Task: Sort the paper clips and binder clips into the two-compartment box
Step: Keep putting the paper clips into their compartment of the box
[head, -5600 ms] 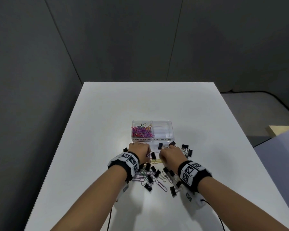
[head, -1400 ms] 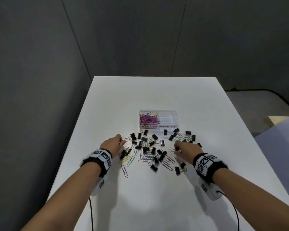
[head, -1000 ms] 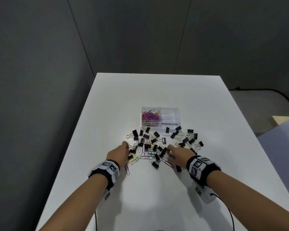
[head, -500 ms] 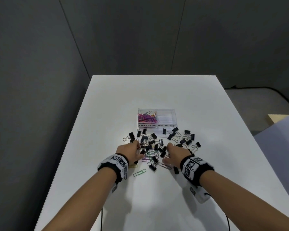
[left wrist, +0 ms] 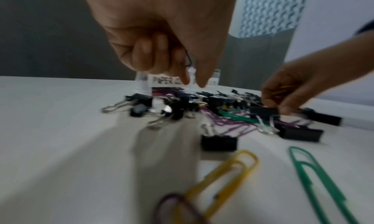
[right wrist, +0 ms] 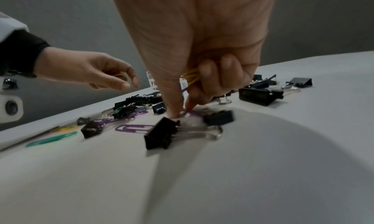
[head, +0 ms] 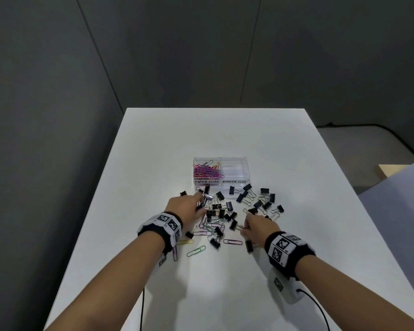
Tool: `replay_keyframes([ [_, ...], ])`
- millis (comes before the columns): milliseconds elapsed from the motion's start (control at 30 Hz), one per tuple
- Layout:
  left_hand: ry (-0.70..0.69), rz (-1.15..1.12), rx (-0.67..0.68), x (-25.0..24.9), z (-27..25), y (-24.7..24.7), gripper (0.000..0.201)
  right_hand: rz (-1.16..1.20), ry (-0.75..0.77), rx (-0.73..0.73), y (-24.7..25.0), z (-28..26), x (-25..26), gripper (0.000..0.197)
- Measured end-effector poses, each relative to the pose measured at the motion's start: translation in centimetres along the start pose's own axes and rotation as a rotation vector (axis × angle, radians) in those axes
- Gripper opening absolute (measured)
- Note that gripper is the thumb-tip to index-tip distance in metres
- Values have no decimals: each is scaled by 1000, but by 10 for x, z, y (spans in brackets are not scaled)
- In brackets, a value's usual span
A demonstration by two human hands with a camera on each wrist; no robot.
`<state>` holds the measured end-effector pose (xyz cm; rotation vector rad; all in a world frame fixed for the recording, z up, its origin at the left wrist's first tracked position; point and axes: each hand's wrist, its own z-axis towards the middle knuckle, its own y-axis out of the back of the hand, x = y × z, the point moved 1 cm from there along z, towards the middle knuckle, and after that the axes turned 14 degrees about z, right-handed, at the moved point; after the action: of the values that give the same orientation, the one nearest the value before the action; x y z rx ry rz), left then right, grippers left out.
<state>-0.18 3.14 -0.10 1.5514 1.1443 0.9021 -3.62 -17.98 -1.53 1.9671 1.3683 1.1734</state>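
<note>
A clear two-compartment box [head: 234,181] stands behind the pile; coloured paper clips [head: 204,170] fill its left half, and the right half looks empty. Black binder clips [head: 264,204] and loose paper clips [head: 212,229] lie mixed in front of it. My left hand [head: 197,207] hovers over the pile's left side, fingers curled round a dark paper clip [left wrist: 188,59], thumb and forefinger pointing down. My right hand [right wrist: 182,112] keeps yellow paper clips [right wrist: 190,78] in its curled fingers while thumb and forefinger press on a purple paper clip [right wrist: 191,114] beside a binder clip [right wrist: 161,134].
A green paper clip [head: 196,250], a yellow one [head: 184,242] and a purple one [head: 232,242] lie nearest me. The white table [head: 213,134] stretches bare beyond the box. Grey walls close in at the back and left. A cable [head: 318,306] trails from my right wrist.
Both hands came in from the pile's outer edges to its middle. In the last half second my left hand reached a little farther toward the box; the right hand stayed low on the pile.
</note>
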Motion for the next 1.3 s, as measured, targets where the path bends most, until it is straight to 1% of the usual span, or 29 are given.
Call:
replay_keyframes([
  [67, -74, 54, 70, -14, 2, -3, 39, 17, 0, 12, 0, 1, 1, 14],
  [133, -96, 89, 108, -22, 7, -4, 38, 50, -4, 25, 2, 1, -1, 15],
  [233, -113, 91, 85, -25, 11, -1, 29, 93, 13, 37, 2, 1, -6, 21],
  [300, -120, 74, 58, -24, 12, 0, 28, 113, 27, 34, 1, 1, -9, 23],
  [433, -76, 33, 15, -14, 14, 8, 30, 178, 51, -10, 4, 5, -11, 33],
  [467, -65, 18, 2, -10, 15, 11, 29, 195, 61, -29, 6, 6, -10, 29],
  [567, -10, 23, -59, 5, 16, 16, 30, 254, 95, -55, 14, 6, -4, 7],
  [600, 23, 28, -63, 11, 17, 16, 31, 265, 94, -58, 16, 6, -2, 11],
  [633, 56, 21, -59, 16, 18, 16, 33, 262, 93, -62, 17, 7, 1, 20],
  [700, 94, -11, -44, 23, 18, 13, 35, 239, 97, -69, 17, 11, 8, 30],
  [833, 84, -15, 28, 21, 19, 3, 35, 265, 107, -42, 10, 19, 33, 34],
  [867, 99, -10, 54, 19, 19, 1, 33, 274, 116, -45, 8, 22, 40, 32],
  [933, 153, 0, 102, 15, 22, -2, 32, 275, 134, -62, 3, 25, 55, 23],
  [967, 179, 2, 122, 13, 24, -3, 34, 259, 134, -69, 1, 26, 61, 23],
  [1033, 216, 7, 158, 9, 27, -4, 39, 168, 118, -70, -2, 28, 68, 31],
  [1100, 224, 34, 190, 6, 28, -5, 42, 71, 111, -62, -6, 29, 70, 26],
  [1167, 230, 29, 205, 4, 31, -8, 41, 46, 103, -61, -9, 30, 66, 16],
  [1300, 235, -46, 191, 9, 30, -8, 33, 92, 135, -86, -7, 29, 56, 21],
])
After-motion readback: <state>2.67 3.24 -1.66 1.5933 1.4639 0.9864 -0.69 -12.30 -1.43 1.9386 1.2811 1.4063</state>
